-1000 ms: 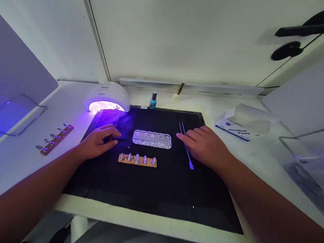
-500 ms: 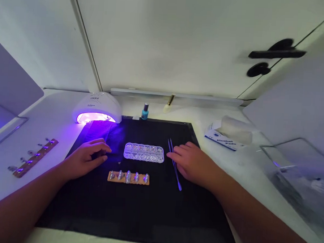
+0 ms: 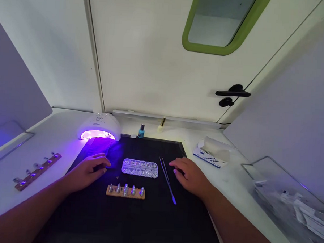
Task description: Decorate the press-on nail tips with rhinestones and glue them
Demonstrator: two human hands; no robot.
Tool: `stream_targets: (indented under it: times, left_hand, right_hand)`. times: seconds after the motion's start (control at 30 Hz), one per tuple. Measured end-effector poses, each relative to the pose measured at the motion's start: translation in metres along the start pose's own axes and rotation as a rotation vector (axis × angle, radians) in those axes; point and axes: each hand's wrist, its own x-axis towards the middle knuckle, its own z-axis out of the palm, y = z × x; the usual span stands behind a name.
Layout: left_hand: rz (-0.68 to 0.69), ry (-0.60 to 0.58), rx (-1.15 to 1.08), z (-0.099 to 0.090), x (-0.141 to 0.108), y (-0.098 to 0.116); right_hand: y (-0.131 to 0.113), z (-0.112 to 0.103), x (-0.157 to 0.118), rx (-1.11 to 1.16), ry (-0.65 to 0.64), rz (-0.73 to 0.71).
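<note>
My left hand [image 3: 90, 169] rests on the left side of the black mat [image 3: 135, 225], its fingers loosely curved and apart, with nothing in them. Metal tweezers [image 3: 168, 181] lie on the mat beside my right hand [image 3: 190, 175], which rests with its fingers apart and holds nothing. Between my hands is a clear compartment case [image 3: 140, 168] of small sparkly pieces. Nearer to me lies a tan strip [image 3: 125, 194] bearing several silvery press-on nails. A tiny piece [image 3: 117, 177] lies alone on the mat near my left hand.
A white nail lamp [image 3: 100, 124] glows purple at the back left. A blue polish bottle [image 3: 141, 131] and a gold-capped bottle [image 3: 161, 125] stand behind the mat. A second nail strip [image 3: 38, 171] lies left, an alcohol pads box [image 3: 210, 155] right, and a wire-framed bag [image 3: 290, 200] far right.
My view has tilted up, bringing a green-framed window into sight. My right hand has drawn a little away from the tweezers, which stay on the mat. My left hand has stayed put.
</note>
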Motion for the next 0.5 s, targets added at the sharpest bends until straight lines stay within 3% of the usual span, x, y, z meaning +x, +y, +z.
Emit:
stream_targets:
  times: [0.17, 0.3, 0.4, 0.5]
  left_hand:
    - [-0.034, 0.048, -0.044, 0.003, 0.001, 0.002]
    - [-0.082, 0.054, -0.07, -0.01, 0.008, 0.021]
    - [-0.115, 0.012, -0.077, -0.018, 0.033, 0.037]
    - [-0.183, -0.035, -0.06, -0.008, 0.08, 0.041]
  right_hand:
    - [-0.007, -0.012, -0.001, 0.11, 0.165, 0.0]
    - [-0.019, -0.026, -0.005, 0.196, 0.263, -0.064]
    - [-0.021, -0.025, -0.007, 0.257, 0.347, -0.076]
    - [-0.019, -0.017, -0.005, 0.298, 0.407, -0.053]
